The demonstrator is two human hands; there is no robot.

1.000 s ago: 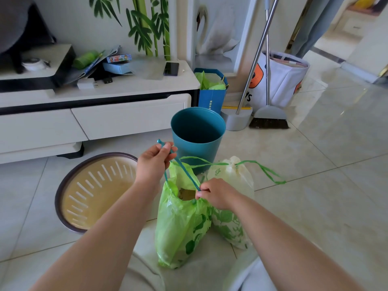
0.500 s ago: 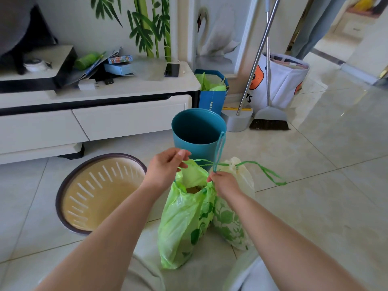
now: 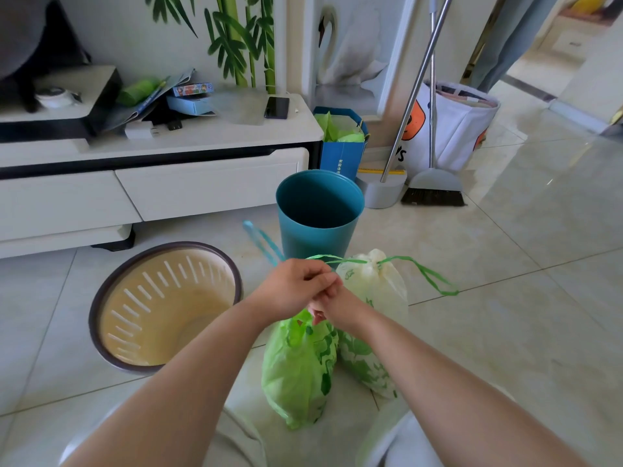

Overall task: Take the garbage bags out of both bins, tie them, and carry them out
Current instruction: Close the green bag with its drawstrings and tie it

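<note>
A green garbage bag [image 3: 298,369] stands on the floor in front of me. Both hands meet above its mouth: my left hand [image 3: 293,288] and my right hand [image 3: 332,303] pinch its blue drawstring [image 3: 261,239], whose loop sticks up to the left. Just right of it sits a pale bag [image 3: 371,291] with its mouth gathered by a green drawstring [image 3: 428,274]. The teal bin [image 3: 318,214] and the beige slotted bin [image 3: 161,305] stand without bags.
A white TV cabinet [image 3: 202,183] runs along the left wall. A blue paper bag [image 3: 342,146], a dustpan and broom [image 3: 433,190] and a white fabric basket [image 3: 455,129] stand at the back. Tiled floor stretches right toward a doorway.
My hands have come together over the green bag's mouth, which has drawn closed. The blue drawstring loop swung from right of my hands to the left.
</note>
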